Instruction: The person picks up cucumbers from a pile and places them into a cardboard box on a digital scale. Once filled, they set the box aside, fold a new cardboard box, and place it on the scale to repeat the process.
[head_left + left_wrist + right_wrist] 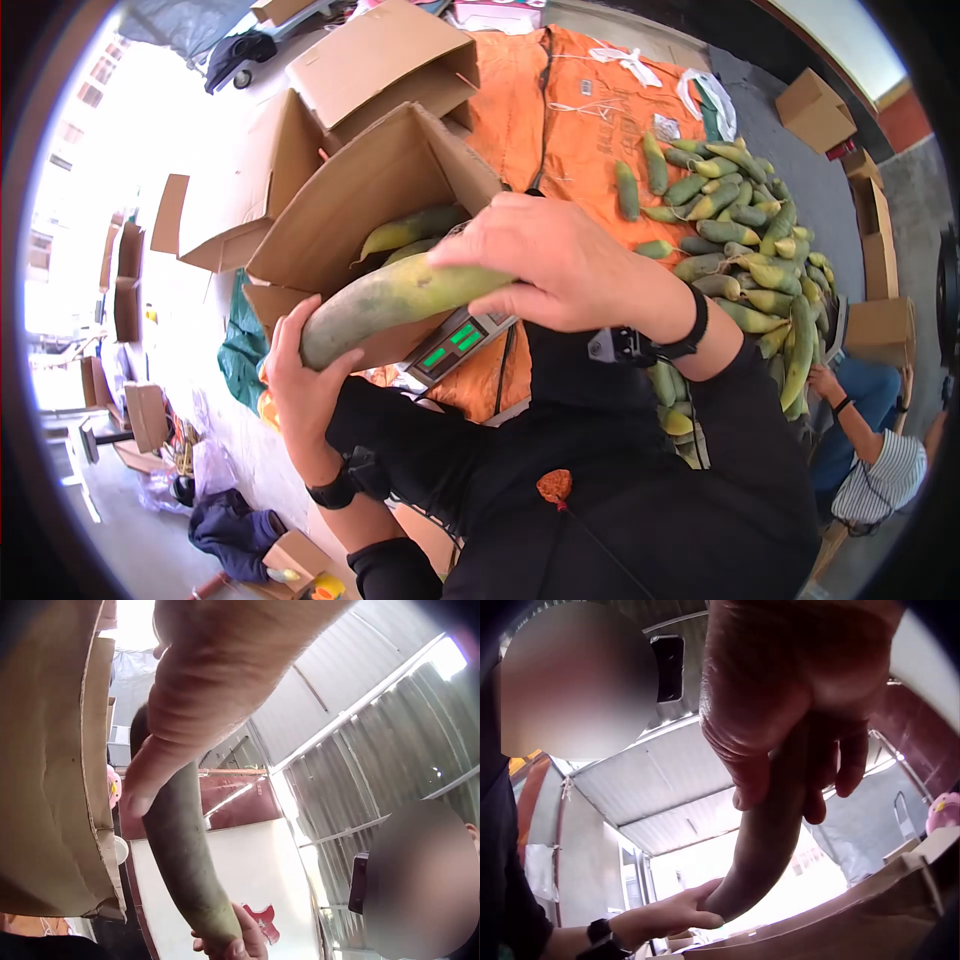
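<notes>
A long, curved green radish (385,298) spans both hands in front of the body, over the near edge of an open cardboard box (345,205). My left hand (305,385) holds its darker end between thumb and fingers. At the yellow-green end, my right hand (555,260) grips it with thumb below and fingers over the top. Inside the box lie other green radishes (410,231), partly hidden by the held one. In the left wrist view the radish (180,840) hangs past my left fingers, with the right hand's fingers (251,937) at its far end.
A digital scale (455,350) with green displays shows beside the box. Right of it, a large pile of green radishes (750,220) lies by an orange sheet (580,120). More cardboard boxes (385,65) stand behind. Another person (870,450) sits at the far right.
</notes>
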`<action>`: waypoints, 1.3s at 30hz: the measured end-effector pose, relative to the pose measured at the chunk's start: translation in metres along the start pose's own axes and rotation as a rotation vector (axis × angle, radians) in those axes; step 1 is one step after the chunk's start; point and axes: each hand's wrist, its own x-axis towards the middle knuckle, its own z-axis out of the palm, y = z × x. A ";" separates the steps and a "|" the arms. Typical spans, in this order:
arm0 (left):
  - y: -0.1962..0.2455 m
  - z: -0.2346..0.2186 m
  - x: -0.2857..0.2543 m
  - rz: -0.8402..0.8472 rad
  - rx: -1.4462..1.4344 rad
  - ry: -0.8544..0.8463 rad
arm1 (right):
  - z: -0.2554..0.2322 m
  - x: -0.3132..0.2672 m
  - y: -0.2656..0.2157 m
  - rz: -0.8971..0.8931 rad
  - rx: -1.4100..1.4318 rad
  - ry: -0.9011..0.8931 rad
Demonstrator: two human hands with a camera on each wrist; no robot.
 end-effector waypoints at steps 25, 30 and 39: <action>-0.040 0.037 0.034 -0.277 0.107 -0.346 | -0.002 -0.461 0.079 1.975 -0.643 -0.016; -0.049 0.042 0.026 -0.329 -0.066 -0.210 | 0.007 -0.496 0.067 2.063 -0.482 -0.089; 0.009 0.043 0.005 -0.088 0.043 0.005 | 0.032 -0.465 0.079 1.947 -0.520 -0.399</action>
